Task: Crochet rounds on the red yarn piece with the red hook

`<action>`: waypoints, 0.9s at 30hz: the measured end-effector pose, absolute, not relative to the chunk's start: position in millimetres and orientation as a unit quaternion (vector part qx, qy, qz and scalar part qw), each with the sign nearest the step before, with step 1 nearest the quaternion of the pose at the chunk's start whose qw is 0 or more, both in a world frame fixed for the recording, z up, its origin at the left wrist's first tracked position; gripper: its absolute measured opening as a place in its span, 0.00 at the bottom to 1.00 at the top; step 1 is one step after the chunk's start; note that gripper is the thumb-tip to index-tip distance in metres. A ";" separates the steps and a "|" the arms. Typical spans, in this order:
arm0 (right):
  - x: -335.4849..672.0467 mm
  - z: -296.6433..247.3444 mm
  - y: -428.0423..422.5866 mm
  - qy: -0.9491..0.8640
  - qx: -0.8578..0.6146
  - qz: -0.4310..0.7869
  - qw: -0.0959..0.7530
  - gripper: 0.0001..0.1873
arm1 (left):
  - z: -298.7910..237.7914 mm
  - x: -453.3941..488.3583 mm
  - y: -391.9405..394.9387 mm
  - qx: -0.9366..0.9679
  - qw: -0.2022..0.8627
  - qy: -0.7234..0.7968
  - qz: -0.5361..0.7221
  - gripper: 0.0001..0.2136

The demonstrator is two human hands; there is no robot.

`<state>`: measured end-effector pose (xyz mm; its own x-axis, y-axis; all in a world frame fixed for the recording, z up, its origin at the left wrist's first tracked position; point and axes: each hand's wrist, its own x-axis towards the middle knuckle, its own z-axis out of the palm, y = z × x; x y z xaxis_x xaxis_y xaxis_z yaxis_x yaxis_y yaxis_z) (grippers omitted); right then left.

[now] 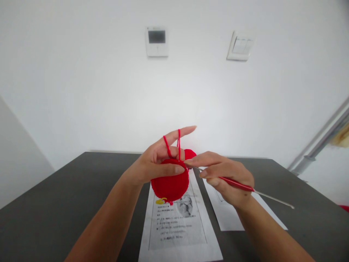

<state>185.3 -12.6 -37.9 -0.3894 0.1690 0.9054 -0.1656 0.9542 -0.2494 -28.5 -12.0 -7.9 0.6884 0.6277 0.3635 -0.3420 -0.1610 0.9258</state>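
My left hand [160,156] pinches a round red crochet piece [170,185] between thumb and fingers. Its index finger points out to the right, with red yarn [179,142] looped over it and running down to the top edge of the piece. A yellow stitch marker [161,201] hangs at the piece's lower edge, beside a short red tuft. My right hand [227,174] grips a crochet hook [237,184] by its red handle. The hook's front end meets the upper right edge of the piece, where fingertips partly hide it; its other metal end sticks out to the lower right.
Under the hands, a printed sheet [180,236] with text and a picture lies on the dark table [68,193]. A second paper [231,222] is partly behind my right hand. More red yarn [190,153] shows behind the piece. The white wall carries a thermostat-like panel [157,43] and a switch [241,46].
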 end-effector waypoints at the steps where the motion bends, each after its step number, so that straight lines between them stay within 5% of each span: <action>1: 184.8 -37.2 -12.7 -0.826 0.001 0.135 0.548 0.07 | -7.5 -28.4 -12.7 0.657 0.643 0.114 0.376 0.38; 10: 186.2 -33.6 -14.5 -0.862 0.003 0.009 0.506 0.07 | -7.9 -28.3 -9.8 0.637 0.659 0.120 0.381 0.46; 27: 185.8 -24.8 -29.2 -0.880 -0.008 -0.073 0.469 0.07 | -10.8 -20.7 -7.7 0.525 0.768 0.062 0.362 0.33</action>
